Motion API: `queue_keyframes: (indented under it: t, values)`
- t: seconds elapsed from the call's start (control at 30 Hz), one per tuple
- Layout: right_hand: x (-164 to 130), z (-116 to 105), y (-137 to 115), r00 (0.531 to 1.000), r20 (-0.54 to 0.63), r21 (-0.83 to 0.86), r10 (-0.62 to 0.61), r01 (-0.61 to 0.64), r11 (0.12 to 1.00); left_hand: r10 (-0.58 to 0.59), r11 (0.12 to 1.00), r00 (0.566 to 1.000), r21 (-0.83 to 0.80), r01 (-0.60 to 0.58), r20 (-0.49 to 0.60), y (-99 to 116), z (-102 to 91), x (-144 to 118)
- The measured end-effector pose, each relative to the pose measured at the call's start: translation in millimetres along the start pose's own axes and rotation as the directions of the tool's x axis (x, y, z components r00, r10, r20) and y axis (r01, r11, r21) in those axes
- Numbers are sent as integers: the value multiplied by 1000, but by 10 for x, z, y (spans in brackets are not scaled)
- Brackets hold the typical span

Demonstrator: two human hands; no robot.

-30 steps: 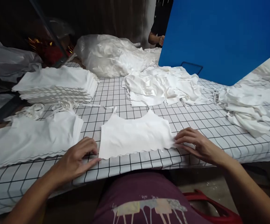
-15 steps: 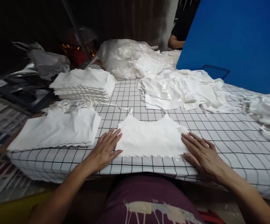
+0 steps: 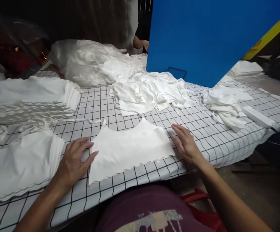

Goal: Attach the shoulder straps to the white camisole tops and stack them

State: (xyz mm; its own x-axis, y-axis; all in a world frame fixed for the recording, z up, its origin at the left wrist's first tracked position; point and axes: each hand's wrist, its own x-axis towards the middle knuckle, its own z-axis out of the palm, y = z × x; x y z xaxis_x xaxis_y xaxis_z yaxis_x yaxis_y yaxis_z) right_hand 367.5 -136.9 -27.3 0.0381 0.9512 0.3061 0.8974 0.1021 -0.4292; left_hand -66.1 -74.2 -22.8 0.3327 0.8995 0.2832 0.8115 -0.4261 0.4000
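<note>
A white cut fabric piece with a scooped neckline and a scalloped lower edge lies flat on the checked tablecloth near the front edge. My left hand lies flat at its left edge, fingers spread, thumb touching the cloth. My right hand rests flat by its right edge with the fingers apart. Neither hand grips anything.
Two stacks of like white pieces lie on the left, one near and one farther back. A loose heap of white fabric sits mid-table, another heap at the right. A plastic bag, a blue board and another person's arm are behind.
The view has swung right and tilted. Both hands stay flat at the sides of the fabric piece; the right hand has slid slightly up along its right edge.
</note>
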Motion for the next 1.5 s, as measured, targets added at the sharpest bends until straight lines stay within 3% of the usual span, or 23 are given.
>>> queue_keyframes:
  t: [0.13,0.23,0.4,0.6,0.97,1.07,1.2,1.33,1.43,1.5]
  values:
    - [-20,128,-163,967,218,-110,-136,162,981,-79,996,995,-29,81,61,-90,-53,198]
    - [-22,158,-219,945,287,-133,-160,204,970,-109,993,990,-32,112,85,-115,-82,231]
    - [-18,176,-168,948,280,-215,-149,213,953,-81,990,993,-105,90,89,-21,-70,260]
    - [-27,320,-31,956,252,-299,-148,223,928,-40,985,957,-148,85,288,-32,-160,375]
    - [-27,349,3,956,241,-304,-167,237,923,-32,980,912,-166,109,409,-133,-314,428]
    - [-40,329,-17,951,247,-307,-186,259,916,-101,978,939,-140,154,328,-155,-346,400]
    - [-65,307,-39,948,244,-311,-204,276,910,-256,965,955,-22,262,152,15,-247,195]
    - [-68,286,-39,947,226,-283,-230,289,914,-291,957,948,51,286,128,179,-156,-25]
    - [-75,256,-52,944,224,-231,-241,291,928,-321,946,937,10,323,139,136,-197,-90]
    - [-95,229,-80,935,257,-228,-245,305,925,-327,945,941,14,327,85,95,-214,-99]
